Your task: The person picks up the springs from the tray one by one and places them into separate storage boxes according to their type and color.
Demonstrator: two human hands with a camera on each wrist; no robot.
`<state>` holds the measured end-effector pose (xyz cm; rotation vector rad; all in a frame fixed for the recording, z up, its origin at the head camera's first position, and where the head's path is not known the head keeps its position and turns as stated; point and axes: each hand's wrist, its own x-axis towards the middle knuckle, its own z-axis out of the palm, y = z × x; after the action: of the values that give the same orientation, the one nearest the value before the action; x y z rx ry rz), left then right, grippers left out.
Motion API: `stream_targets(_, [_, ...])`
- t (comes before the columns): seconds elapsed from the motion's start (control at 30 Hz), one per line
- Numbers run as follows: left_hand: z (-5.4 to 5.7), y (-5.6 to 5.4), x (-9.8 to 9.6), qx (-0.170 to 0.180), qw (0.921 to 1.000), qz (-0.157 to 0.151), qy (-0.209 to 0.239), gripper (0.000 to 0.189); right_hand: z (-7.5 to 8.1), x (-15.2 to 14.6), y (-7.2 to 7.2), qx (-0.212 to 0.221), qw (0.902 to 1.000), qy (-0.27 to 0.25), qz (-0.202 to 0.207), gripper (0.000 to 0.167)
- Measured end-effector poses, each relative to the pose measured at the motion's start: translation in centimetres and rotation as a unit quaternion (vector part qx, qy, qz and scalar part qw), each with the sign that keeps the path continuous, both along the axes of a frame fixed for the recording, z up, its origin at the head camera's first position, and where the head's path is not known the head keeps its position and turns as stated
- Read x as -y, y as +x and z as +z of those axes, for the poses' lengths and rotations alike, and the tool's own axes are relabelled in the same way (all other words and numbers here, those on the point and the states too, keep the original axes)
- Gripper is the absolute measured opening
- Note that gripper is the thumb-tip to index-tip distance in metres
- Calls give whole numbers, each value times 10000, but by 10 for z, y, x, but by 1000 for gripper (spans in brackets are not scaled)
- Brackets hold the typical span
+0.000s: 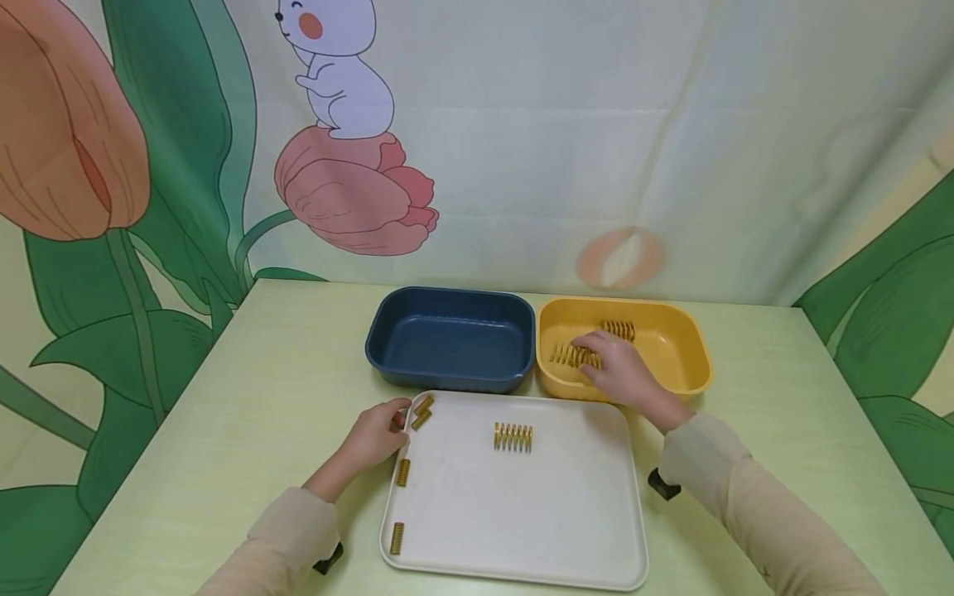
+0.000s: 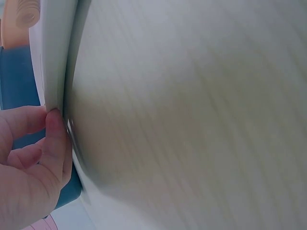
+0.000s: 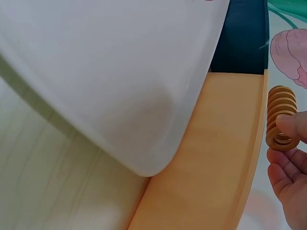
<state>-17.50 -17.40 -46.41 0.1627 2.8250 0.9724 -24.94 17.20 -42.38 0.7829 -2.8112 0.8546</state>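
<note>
Head view: yellow plastic bin (image 1: 671,352), rect. w/ rounded corners, has a gold coil spring (image 1: 619,329) lying by its far wall. R hand (image 1: 622,377) is over the same bin, thumb & fingers pinched nearly closed on a gold compression spring (image 1: 589,357); coils run on to the L of the fingertips, can't tell if that's 1 spring or 2. Navy plastic bin (image 1: 450,343) sits just L of the yellow one, inside floor visible. White rect. tray (image 1: 514,513) is in front of both, w/ a larger open-coil spring (image 1: 513,438) lying near the far side, approx. mid-width. 4 small tight springs along the tray's L edge: a pair (image 1: 421,420) at the far L corner, a single (image 1: 403,472) nearer, another (image 1: 397,538) close to the near L corner. L hand (image 1: 373,434) is at the tray's L rim, by the far corner. All on a pale green tabletop (image 1: 298,389); printed curtain (image 1: 522,165) behind, w/ cartoon animal & flowers.

L wrist view: L hand's thumb & fingers are nearly together, gripping the tray rim btwn them. Part of a spring shows top L, blurred.

R wrist view: R hand has 1 thick spring, thumb on its coils, fingers below; yellow bin & tray corner alongside.
</note>
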Motion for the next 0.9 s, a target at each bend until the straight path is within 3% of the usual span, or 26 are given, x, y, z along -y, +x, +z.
stream_targets(0.9, [-3,-1,1,-69,10000,4,23,46,-7,-6,-10,688,9973,61,-240,33])
